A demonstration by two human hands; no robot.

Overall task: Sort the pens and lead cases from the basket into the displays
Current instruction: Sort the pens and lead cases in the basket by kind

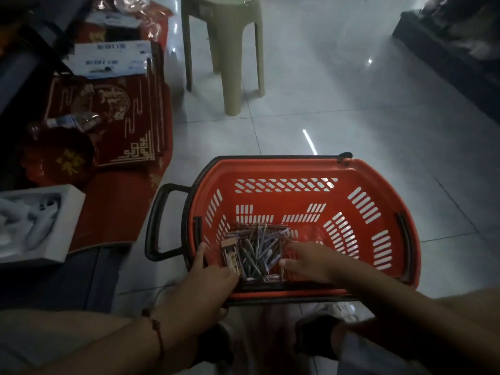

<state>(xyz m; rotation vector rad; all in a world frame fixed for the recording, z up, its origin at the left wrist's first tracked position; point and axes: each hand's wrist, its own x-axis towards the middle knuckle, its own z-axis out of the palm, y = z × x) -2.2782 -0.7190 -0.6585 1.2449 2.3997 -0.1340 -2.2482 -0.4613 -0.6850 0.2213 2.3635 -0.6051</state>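
Note:
A red plastic basket (373, 169) with black handles stands on the floor in front of me. In its near left corner lies a pile of several pens (259, 246), with lead cases (231, 257) along the pile's left side. My left hand (209, 272) reaches over the basket's near left rim, fingers down beside the lead cases; what the fingers hold is hidden. My right hand (308, 262) hovers with fingers spread just right of the pens, touching or almost touching them.
A beige plastic stool (232, 63) stands on the tiled floor beyond the basket. To the left lie red gift boxes (121, 125), blue-and-white packs (113, 60) and a white tray (38, 223). A dark shelf base (446, 55) runs along the far right.

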